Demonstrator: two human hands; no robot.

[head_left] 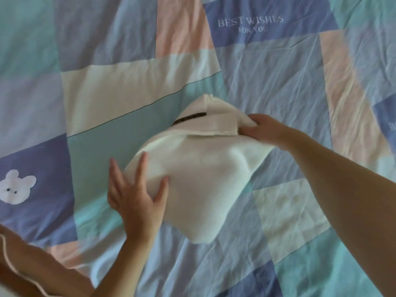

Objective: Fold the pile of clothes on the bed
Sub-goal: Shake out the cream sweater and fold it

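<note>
At the far left of the bed a white bear face (16,186) was stitched onto a dark blue patch of the patchwork bedspread (278,86), which lay in squares of teal, pale blue, pink and cream, all lightly creased. Down in the near left corner a bit of pale sleeve (12,264) with a thin trim line showed at the person's arm.

Next came the left hand (137,196). Its fingers were spread and nearly straight, laid flat against the left edge of the white garment (199,176), with the thumb pressed into the cloth and denting it a little. It was not gripping, only pressing against the side.

The white garment sat in the middle of the bed, partly folded into a rounded, bulging bundle, over the seam where the teal patch met the pale blue one. Its upper part was doubled over in a flap, and a short dark strip (188,118) showed in the opening beneath that flap.

To the right, the right hand (263,129) reached in across the bedspread with a bare forearm. Its fingers were curled, pinching the folded edge of the garment at its upper right corner, the thumb below and the fingers over the top.

Beyond it, near the head of the bed, a blue patch carried the words BEST WISHES FOR YOU (250,23) in white.
</note>
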